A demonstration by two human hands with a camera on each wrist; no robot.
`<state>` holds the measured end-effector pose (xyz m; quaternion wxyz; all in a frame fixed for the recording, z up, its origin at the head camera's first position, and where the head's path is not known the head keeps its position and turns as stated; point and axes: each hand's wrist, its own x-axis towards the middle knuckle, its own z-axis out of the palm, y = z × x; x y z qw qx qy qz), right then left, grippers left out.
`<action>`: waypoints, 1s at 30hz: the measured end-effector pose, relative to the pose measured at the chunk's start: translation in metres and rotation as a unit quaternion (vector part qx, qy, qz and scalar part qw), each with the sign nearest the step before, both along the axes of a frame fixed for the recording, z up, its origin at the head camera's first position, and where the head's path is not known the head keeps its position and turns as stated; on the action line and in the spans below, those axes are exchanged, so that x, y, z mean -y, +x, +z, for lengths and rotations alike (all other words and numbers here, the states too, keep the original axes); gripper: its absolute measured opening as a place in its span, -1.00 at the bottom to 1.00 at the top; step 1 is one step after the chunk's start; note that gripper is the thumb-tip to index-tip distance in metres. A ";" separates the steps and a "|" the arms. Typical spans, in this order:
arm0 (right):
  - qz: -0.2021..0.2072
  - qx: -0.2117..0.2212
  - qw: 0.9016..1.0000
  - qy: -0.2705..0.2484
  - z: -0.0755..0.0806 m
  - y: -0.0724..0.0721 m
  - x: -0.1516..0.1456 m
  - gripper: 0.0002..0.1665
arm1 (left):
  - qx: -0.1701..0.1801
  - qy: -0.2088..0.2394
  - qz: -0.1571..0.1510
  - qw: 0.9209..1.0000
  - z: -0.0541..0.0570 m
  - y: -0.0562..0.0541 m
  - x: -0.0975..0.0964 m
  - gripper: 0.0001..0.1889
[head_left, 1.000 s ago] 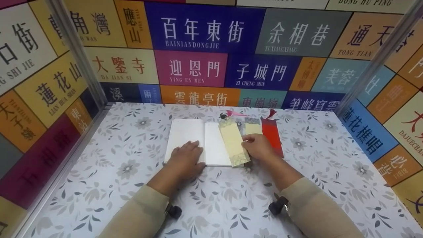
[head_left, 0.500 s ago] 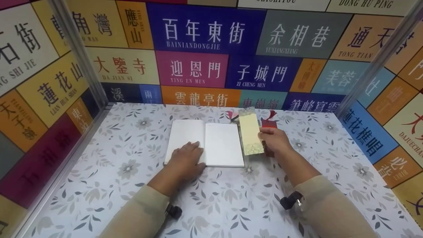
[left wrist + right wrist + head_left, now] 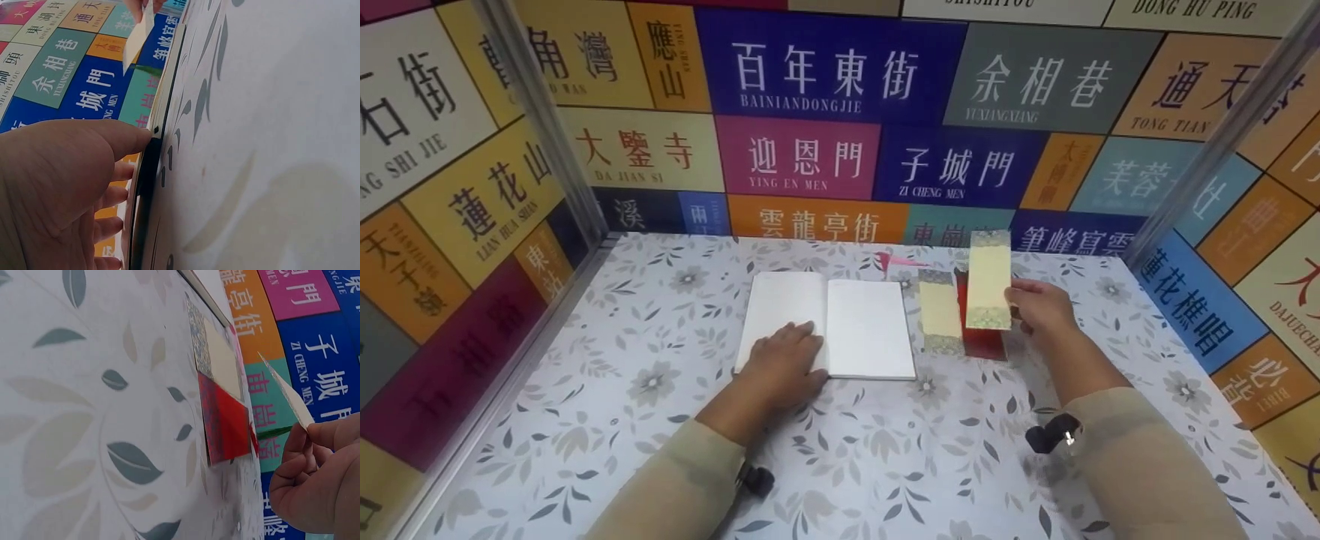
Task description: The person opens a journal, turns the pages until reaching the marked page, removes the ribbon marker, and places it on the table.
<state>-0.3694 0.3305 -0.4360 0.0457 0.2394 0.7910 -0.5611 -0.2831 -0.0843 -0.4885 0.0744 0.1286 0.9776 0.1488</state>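
Note:
An open book (image 3: pixel 870 330) with blank white pages lies flat on the table. My left hand (image 3: pixel 785 361) rests on its left page with fingers spread, and in the left wrist view the thumb lies along the book's lower edge. My right hand (image 3: pixel 1044 309) pinches a cream bookmark (image 3: pixel 990 279) by its right edge, between thumb and fingers. The bookmark is raised above the table and overlaps a red bookmark (image 3: pixel 984 345) in the head view. A green tassel (image 3: pixel 275 432) hangs from it in the right wrist view. Another cream bookmark (image 3: pixel 940 309) lies between the book and the red one.
A pink tassel (image 3: pixel 896 262) lies behind the flat cream bookmark. The table (image 3: pixel 870 465) has a white cloth with grey leaves and flowers. Panels of coloured street-name signs (image 3: pixel 825 60) stand along the back and both sides.
My right hand has carried the cream bookmark from over the book's right page rightward, up and away, uncovering the page and the other cream bookmark. My left hand has stayed on the book.

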 end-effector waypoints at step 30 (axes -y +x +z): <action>0.055 0.060 0.984 0.158 -0.035 0.004 -0.077 -0.35 | -0.001 -0.002 -0.003 1.000 0.000 0.001 0.000 -0.31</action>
